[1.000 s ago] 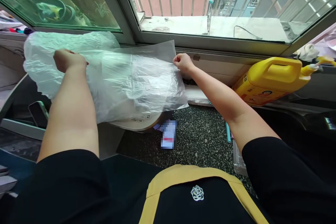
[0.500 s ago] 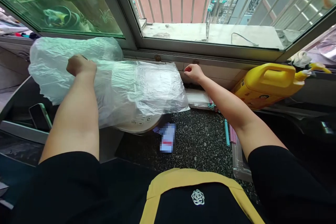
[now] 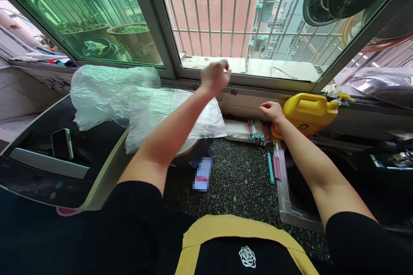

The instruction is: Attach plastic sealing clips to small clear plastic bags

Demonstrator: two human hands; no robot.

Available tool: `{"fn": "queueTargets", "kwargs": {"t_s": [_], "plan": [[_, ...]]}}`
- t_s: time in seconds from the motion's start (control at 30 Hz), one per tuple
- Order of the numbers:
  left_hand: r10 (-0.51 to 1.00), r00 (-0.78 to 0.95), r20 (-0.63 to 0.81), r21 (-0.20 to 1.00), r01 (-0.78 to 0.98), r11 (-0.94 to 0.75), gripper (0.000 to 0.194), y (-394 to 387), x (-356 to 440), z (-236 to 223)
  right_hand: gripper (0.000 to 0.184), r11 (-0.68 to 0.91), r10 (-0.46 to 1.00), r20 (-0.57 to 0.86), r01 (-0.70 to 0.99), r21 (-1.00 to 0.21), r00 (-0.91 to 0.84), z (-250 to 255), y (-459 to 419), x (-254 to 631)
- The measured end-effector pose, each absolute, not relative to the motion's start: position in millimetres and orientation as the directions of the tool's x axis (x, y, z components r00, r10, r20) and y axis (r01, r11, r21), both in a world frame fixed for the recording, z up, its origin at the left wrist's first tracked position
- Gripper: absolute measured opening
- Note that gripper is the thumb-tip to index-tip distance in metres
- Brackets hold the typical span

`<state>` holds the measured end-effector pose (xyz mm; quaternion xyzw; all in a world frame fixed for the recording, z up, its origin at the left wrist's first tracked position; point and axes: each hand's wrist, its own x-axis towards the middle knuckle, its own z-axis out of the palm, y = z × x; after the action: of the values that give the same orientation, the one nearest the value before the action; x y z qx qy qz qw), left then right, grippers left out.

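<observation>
A speckled table [image 3: 238, 180] is seen nearest, with pink and teal clips [image 3: 272, 167] lying on it right of the plastic-covered appliance [image 3: 171, 116]. Beyond the clips, the right hand [image 3: 272, 111] is rested loosely curled against the yellow jug [image 3: 309, 109], nothing held. Farther, the left hand [image 3: 214, 76] is raised past the plastic, grip half-closed and empty. The covering appears finished; releasing seems the step in hand.

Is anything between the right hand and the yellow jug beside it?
Nothing visible. The right hand sits right at the near left side of the yellow jug; whether they touch is unclear. The coloured clips lie lower left of it.
</observation>
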<state>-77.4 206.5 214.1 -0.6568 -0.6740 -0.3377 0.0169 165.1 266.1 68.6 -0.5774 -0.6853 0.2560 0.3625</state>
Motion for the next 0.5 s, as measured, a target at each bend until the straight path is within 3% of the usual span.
{"fn": "queueTargets", "kwargs": {"t_s": [0.23,0.5], "plan": [[0.978,0.060,0.202,0.500,0.852,-0.156,0.020,178.7,28.4,126.1,0.017,0.075,0.993,0.116,0.620,-0.781,0.027,32.4,237.9,200.0],[0.988,-0.044,-0.150,0.528,0.841,0.117,0.024,170.7,32.5,7.2,0.015,-0.066,0.997,-0.015,0.685,-0.725,0.080,-23.2,206.1,216.1]]}}
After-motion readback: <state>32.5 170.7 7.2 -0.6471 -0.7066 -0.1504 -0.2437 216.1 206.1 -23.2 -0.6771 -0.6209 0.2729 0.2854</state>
